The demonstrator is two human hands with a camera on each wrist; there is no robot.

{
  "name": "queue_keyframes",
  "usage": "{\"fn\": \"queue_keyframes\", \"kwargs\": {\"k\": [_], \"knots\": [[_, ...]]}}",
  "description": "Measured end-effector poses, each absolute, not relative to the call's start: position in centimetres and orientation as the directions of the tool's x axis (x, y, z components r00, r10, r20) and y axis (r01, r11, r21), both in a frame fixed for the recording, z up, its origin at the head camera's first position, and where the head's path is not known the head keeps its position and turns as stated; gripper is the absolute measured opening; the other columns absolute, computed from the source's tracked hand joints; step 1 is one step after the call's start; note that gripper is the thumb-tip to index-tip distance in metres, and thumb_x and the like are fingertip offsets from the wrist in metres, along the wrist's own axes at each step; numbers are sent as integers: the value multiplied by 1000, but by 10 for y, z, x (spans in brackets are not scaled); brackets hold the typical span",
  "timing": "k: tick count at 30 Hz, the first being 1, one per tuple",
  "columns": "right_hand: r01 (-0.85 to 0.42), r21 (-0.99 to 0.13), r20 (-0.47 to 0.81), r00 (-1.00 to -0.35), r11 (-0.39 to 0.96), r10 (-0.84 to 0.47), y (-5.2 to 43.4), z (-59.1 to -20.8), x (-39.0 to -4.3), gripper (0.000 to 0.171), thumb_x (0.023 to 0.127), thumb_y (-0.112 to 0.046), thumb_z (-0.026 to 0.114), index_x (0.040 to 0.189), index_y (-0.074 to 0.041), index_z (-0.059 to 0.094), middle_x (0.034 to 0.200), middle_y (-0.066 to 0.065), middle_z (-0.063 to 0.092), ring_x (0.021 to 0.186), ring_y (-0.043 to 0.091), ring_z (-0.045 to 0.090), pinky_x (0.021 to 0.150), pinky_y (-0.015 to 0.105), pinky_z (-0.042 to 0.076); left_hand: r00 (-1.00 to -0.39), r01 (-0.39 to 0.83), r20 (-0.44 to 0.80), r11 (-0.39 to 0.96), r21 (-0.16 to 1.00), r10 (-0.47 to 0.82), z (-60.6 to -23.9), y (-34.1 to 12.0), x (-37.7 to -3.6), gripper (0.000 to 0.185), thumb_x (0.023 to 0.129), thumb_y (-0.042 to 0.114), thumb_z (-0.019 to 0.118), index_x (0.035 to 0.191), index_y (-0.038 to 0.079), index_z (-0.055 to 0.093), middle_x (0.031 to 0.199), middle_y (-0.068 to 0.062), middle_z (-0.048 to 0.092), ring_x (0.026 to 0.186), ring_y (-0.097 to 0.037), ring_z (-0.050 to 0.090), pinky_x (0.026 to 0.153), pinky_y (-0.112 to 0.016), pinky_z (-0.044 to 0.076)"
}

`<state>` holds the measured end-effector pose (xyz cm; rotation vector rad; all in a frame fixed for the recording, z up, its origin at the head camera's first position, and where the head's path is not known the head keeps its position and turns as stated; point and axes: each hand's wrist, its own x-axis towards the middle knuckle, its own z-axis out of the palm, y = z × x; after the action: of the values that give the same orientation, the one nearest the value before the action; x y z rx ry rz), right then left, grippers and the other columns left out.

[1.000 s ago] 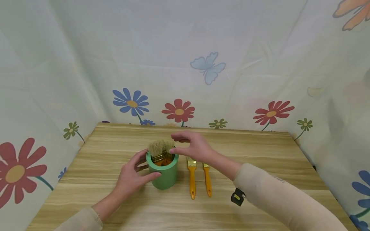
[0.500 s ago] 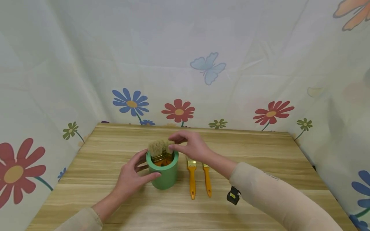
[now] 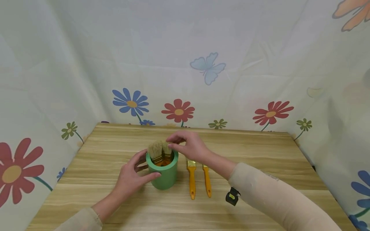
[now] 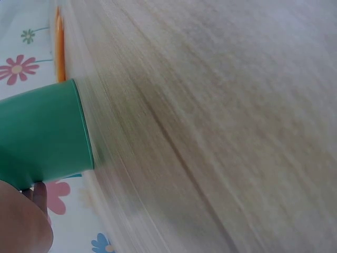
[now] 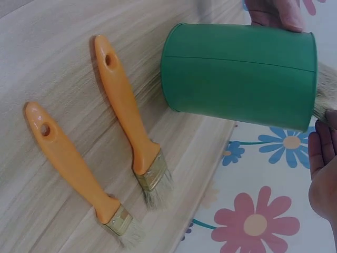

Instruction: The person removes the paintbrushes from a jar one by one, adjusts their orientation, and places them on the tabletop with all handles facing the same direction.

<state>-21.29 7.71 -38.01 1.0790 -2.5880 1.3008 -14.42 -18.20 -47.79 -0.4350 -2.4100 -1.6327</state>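
A green cylindrical pot (image 3: 164,178) stands upright on the table in the head view. My left hand (image 3: 130,175) holds its left side, thumb in front and fingers behind. Two paintbrushes stand in it bristles up: a left paintbrush (image 3: 155,149) and a right paintbrush (image 3: 166,150), their handles mostly hidden inside. At the rim, my right hand (image 3: 189,146) pinches the bristles of the right paintbrush between thumb and fingers. The right wrist view shows the pot (image 5: 237,74) side-on, with my right hand (image 5: 324,179) at its mouth.
Right of the pot, two paintbrushes with orange handles lie on the wooden table (image 3: 130,211): a wider paintbrush (image 3: 192,181) and a narrower paintbrush (image 3: 207,183). A flower-printed curtain (image 3: 240,83) surrounds the table at the back and sides.
My right hand has moved slightly left and its fingers have closed on the right paintbrush's bristles. That paintbrush has shifted a little in the pot. The left hand has stayed put.
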Motion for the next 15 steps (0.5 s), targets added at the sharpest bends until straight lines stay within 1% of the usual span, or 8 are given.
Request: {"fn": "queue_keyframes", "kwargs": {"k": [8, 15], "knots": [[-584, -729, 343, -763, 357, -547, 81, -369, -209, 17, 102, -11, 74, 119, -8, 78, 110, 3, 78, 100, 14, 72, 88, 25, 64, -936, 352, 327, 351, 868, 130, -480, -183, -145, 88, 81, 27, 97, 156, 22, 52, 147, -6, 63, 131, -31, 64, 102, -42, 62], [-589, -750, 390, -760, 299, -519, 84, -357, -210, 17, 100, -8, 76, 117, -4, 78, 111, 7, 79, 99, 17, 75, 89, 28, 65, -936, 352, 327, 345, 870, 130, -480, -183, -146, 88, 80, 26, 98, 156, 22, 52, 148, -7, 63, 132, -31, 64, 102, -43, 62]]}}
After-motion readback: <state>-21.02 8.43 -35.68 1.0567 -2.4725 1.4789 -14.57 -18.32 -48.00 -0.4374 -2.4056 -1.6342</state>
